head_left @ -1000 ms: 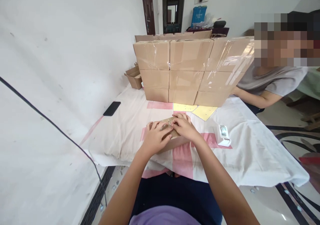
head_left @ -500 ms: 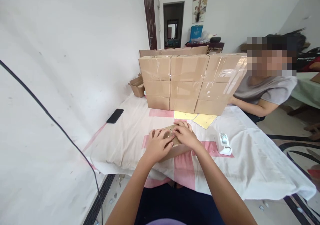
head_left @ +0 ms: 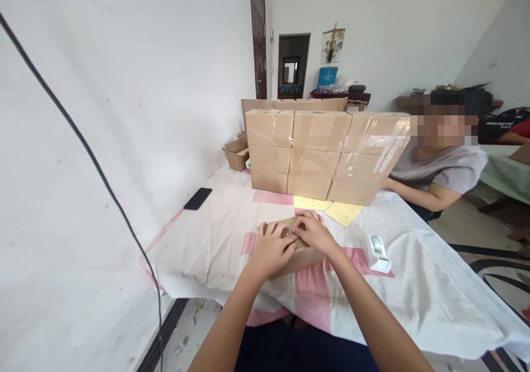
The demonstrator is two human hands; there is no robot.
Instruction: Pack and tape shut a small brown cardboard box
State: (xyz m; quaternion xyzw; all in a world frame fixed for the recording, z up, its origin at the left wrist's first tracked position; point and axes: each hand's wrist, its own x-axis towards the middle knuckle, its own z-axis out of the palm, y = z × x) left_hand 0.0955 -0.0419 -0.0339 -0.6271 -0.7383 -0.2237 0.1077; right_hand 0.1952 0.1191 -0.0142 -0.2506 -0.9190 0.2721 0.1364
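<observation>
A small brown cardboard box (head_left: 298, 261) lies on the cloth-covered table in front of me, with a shiny strip that looks like clear tape on its top. My left hand (head_left: 273, 248) rests over the box's left side, fingers apart and curved over the top. On the right side, my right hand (head_left: 312, 231) bends over the box with thumb and forefinger pinched together near the middle of the top. What that pinch holds, if anything, is too small to make out. Both hands cover much of the top.
Taped cardboard boxes (head_left: 318, 157) form a wall at the back. Yellow sheets (head_left: 345, 213) lie before it. A white device (head_left: 376, 255) sits right, a black phone (head_left: 198, 198) left. An opened carton (head_left: 237, 154) stands behind. A person (head_left: 434, 168) sits at the far right.
The whole scene sits lower and slightly to the right as my view tilts up. Both hands stay on the box; the right fingers look more tightly pinched.
</observation>
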